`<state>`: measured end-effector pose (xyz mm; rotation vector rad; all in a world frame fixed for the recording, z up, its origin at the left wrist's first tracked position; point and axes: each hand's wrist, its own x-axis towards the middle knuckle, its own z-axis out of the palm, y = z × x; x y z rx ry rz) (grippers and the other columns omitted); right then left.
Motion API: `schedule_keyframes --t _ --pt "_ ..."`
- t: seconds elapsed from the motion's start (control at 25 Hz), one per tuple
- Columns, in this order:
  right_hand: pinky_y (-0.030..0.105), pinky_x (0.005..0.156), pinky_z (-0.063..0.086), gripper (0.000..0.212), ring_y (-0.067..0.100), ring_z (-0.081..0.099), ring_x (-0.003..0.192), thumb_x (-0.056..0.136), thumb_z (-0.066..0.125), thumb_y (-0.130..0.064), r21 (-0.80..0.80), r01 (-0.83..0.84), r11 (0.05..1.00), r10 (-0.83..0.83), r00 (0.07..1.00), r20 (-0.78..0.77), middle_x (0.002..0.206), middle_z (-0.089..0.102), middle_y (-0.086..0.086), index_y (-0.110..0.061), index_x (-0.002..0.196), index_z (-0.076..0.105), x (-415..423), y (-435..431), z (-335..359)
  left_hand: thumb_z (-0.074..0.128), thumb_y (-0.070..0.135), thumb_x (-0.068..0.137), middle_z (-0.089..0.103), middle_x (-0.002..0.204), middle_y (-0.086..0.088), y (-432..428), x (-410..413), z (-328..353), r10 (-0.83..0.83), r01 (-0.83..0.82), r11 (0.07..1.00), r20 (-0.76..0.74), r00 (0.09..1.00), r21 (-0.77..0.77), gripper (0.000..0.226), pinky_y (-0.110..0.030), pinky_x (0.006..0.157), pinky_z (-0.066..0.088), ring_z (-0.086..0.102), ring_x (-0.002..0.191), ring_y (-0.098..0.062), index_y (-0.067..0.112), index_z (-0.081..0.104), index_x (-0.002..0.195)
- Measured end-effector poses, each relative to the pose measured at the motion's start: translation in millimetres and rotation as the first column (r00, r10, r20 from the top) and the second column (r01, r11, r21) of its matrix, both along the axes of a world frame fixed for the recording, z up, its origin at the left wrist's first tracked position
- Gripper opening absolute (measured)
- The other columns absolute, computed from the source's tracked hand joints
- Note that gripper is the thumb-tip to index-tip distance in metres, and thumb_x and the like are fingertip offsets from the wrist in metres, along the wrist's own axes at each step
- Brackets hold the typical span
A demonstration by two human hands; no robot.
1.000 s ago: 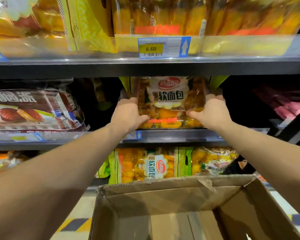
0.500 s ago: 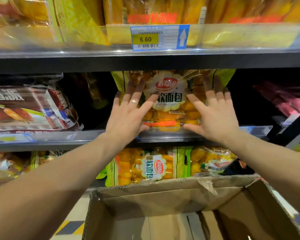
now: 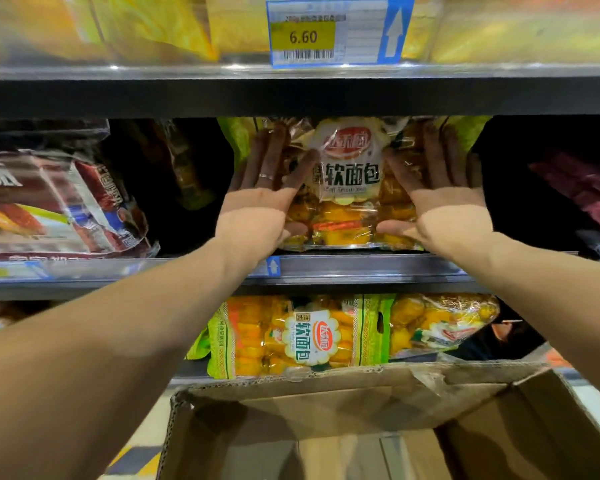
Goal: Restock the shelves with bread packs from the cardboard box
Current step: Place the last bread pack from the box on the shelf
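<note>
I see my left hand (image 3: 260, 202) and right hand (image 3: 444, 202) flat, fingers straight, pressing on either side of the clear yellow-green plastic bread pack (image 3: 349, 174). It stands upright on the grey metal middle shelf (image 3: 361, 268), above the open brown cardboard box (image 3: 326, 403).

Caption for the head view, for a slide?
The left hand and right hand press flat on a bread pack on the middle shelf, above the cardboard box.

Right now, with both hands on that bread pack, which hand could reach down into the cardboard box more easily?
Probably the right hand: the cardboard box sits off to the right, more beneath it than beneath the left hand. Both lie flat on the bread pack, gripping nothing.
</note>
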<state>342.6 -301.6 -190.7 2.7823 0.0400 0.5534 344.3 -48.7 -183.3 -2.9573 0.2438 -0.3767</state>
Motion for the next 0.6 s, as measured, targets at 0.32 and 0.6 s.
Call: schedule_keyframes --t 0.32,0.6 --pt "0.055 0.114 0.015 0.083 0.04 0.032 0.137 0.074 0.044 -0.081 0.036 0.017 0.999 -0.014 0.997 -0.07 0.147 0.04 0.013 -0.038 0.143 0.029 -76 18 34 0.054 0.067 0.08 0.028 0.152 -0.012 15 -73 21 -0.058 0.063 0.996 0.073 0.996 -0.067 0.087 -0.058 0.114 0.016 0.022 0.142 -0.033 0.035 0.012 0.149" --pt "0.057 0.116 0.007 0.093 0.036 0.002 0.148 0.077 0.047 -0.077 0.194 -0.091 0.977 0.11 0.99 -0.09 0.162 0.004 0.007 -0.039 0.152 0.008 -188 18 54 0.043 0.075 0.081 -0.005 0.162 -0.006 7 -190 35 -0.054 0.051 0.985 -0.012 0.998 -0.162 0.091 -0.06 0.115 0.009 -0.007 0.148 -0.029 0.036 -0.002 0.151"
